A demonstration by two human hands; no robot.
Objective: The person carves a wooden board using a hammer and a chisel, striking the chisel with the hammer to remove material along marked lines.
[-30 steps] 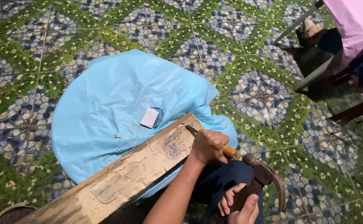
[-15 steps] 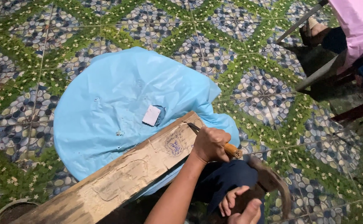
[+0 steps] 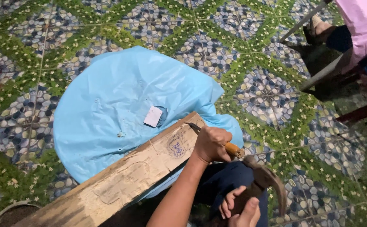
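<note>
Left hand (image 3: 212, 144) clamped in a fist round the chisel (image 3: 233, 149), orange-brown handle poking out of the fist toward the lower right, dark blade (image 3: 193, 127) running out up and to the left. Blade tip set down on the near end of the wooden plank (image 3: 129, 178), right by the end edge, just above a blue scribbled mark (image 3: 176, 147) on the wood. Long axis of the chisel slanting from lower right to upper left, across the end of the plank; plank itself running long from the lower left corner up toward the middle, carved outlines showing along its top face. Right hand (image 3: 240, 208) low at the bottom edge, fingers wrapped shut on the shaft of the hammer (image 3: 267, 180), dark head blurred, hanging just beyond the butt of the chisel handle, down and to the right of it and very near. Hammer head, chisel butt and blade tip falling roughly on one slanting line, hammer end nearest the body. Left hand the one on the wood; right hand off it, apart from the plank. Under the plank end, a light blue plastic sheet (image 3: 120, 101) spread on the patterned tile floor (image 3: 32, 50), a small white tag (image 3: 153, 116) lying on it just beyond the blade. Another person's pink sleeve (image 3: 362, 25) at the top right, well apart.
</note>
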